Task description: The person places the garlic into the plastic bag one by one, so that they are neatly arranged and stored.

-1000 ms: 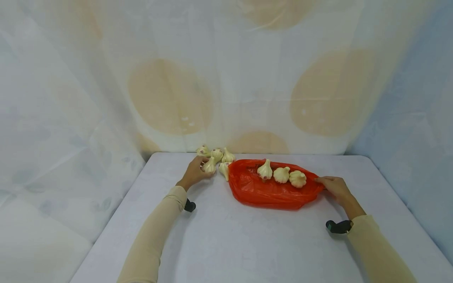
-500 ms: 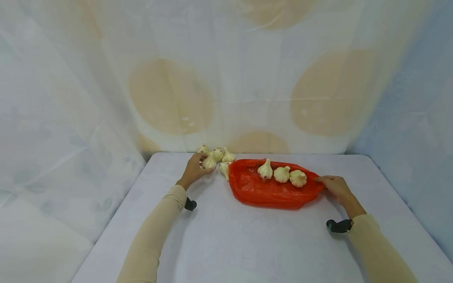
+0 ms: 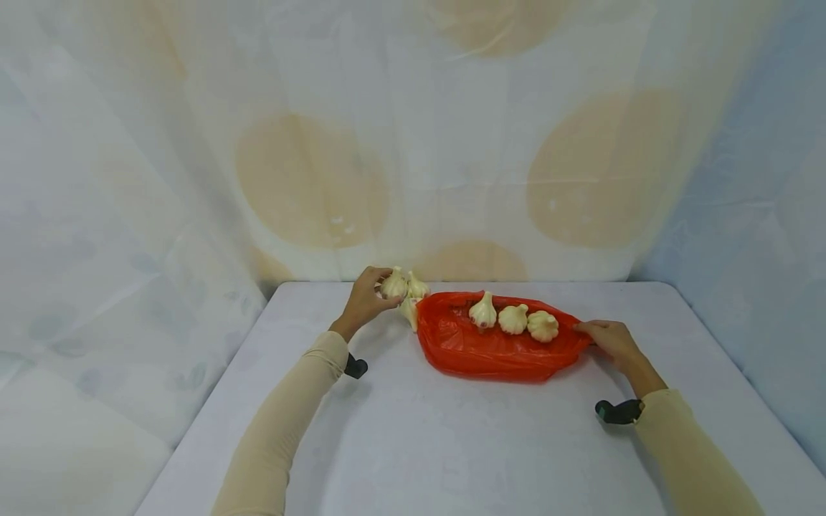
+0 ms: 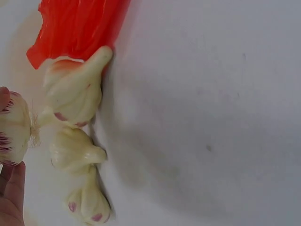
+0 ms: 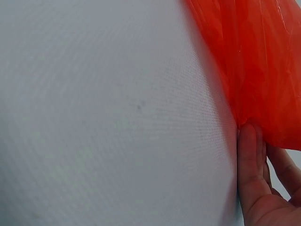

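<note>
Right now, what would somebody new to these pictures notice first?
Probably the bright red bag spread on the white table, with three garlic bulbs lined up within its outline. Next, near the table's far edge and left of the bag, the pale bulb held in the left fingers.

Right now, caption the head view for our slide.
Left grip on a garlic bulb, right grip on a red plastic bag.
</note>
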`<state>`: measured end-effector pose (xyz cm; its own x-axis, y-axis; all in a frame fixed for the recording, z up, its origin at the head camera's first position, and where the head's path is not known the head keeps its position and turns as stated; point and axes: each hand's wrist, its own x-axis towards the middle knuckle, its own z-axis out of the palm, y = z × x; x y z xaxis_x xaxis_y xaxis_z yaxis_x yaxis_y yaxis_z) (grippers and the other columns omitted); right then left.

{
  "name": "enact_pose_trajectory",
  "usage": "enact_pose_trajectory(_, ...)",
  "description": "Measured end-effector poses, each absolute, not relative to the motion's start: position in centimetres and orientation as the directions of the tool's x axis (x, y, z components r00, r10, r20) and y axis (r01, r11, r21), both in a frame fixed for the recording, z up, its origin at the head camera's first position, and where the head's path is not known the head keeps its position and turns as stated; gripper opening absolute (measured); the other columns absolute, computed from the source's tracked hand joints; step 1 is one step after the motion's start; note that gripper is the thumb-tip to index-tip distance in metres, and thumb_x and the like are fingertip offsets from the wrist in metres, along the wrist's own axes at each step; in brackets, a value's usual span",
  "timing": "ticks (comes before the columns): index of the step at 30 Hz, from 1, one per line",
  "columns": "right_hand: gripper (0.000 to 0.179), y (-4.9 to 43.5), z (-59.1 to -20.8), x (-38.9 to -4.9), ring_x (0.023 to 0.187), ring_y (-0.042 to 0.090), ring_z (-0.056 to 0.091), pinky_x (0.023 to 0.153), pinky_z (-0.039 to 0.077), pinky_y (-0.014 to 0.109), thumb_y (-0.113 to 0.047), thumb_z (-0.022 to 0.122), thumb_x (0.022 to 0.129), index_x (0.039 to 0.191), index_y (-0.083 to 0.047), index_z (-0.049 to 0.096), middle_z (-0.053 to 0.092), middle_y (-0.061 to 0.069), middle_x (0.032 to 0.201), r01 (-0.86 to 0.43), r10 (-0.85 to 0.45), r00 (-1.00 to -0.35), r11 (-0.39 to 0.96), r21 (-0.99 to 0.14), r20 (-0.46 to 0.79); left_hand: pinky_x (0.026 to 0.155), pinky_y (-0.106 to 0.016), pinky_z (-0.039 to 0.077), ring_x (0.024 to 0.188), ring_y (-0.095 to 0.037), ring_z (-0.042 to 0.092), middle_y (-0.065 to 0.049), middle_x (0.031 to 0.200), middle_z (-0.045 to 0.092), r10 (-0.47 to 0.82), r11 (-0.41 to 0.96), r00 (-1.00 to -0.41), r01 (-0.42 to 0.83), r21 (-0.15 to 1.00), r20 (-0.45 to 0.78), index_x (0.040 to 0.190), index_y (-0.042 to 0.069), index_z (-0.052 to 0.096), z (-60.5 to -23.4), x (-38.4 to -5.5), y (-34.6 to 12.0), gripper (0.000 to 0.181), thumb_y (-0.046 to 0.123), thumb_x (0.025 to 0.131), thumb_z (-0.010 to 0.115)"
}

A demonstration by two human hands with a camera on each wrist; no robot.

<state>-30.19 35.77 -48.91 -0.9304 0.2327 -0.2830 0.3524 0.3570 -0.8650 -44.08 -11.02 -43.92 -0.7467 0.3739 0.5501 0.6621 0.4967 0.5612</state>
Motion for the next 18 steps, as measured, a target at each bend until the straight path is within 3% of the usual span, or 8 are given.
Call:
enact_pose_trajectory(7,0.069,35.8,-49.1,-30.3,0.109,0.032,0.040,0.091,0.036,0.045,-0.048,0.052,0.081,0.127,0.002,0.040,0.040,0.022,0.126,0.360,0.239,-0.927,0.358,-0.861,-0.288,0.077,-0.029,0.046,0.094,-0.017,0.048,-0.007,0.107,0.048,0.412,0.454,-0.737,0.675,0.581,0.535,0.115,0.006,0.052,-42.7,-43.2,-8.3,0.059,0.018,0.063,0.077)
enact_pose_trajectory(18,0.066,35.7,-48.8,-30.3,0.105,0.030,0.042,0.086,0.041,0.038,-0.045,0.051,0.082,0.126,0.002,0.042,0.042,0.021,0.125,0.356,0.237,-0.928,0.346,-0.868,-0.286,0.080,-0.023,0.044,0.095,-0.013,0.048,-0.003,0.107,0.047,0.449,0.421,-0.744,0.665,0.617,0.495,0.115,0.008,0.051,-42.4,-42.6,-4.1,0.059,0.021,0.064,0.077)
